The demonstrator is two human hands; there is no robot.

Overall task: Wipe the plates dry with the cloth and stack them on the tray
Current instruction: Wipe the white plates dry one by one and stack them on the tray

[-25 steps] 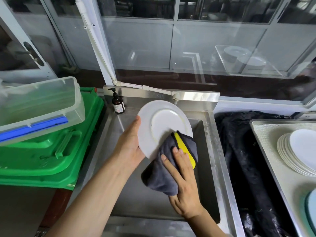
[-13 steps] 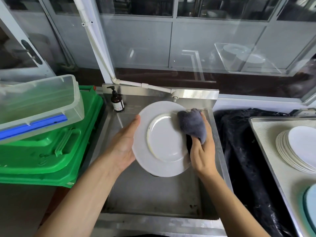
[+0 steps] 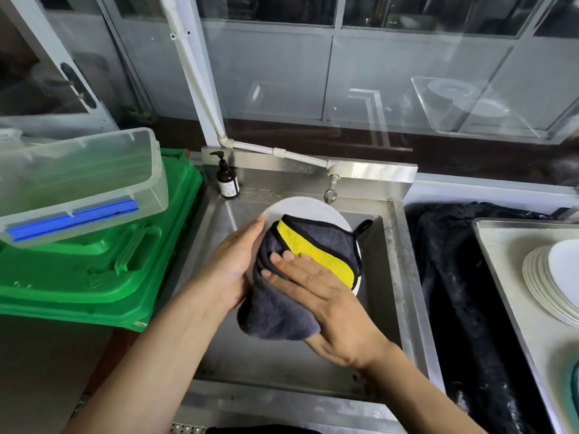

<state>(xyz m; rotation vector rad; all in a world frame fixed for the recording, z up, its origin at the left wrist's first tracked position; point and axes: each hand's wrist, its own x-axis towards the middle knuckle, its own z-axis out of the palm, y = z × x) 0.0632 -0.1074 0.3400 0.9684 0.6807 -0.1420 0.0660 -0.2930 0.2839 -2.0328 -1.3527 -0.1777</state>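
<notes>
Head view: over the steel sink (image 3: 404, 277), the left hand (image 3: 233, 264) holds the white plate (image 3: 302, 208) by its left rim, fingers curled behind it. The right hand (image 3: 326, 296) presses the grey-and-yellow cloth (image 3: 313, 249) flat against the plate's face, fingers straight. Stacked plates (image 3: 545, 283) sit on the tray (image 3: 501, 245) at right.

Soft, even daylight fills the scene, with pale reflections on the glass panels (image 3: 407, 89) across the top of the frame. Straight lines bow toward the frame edges, and the picture is slightly soft throughout
</notes>
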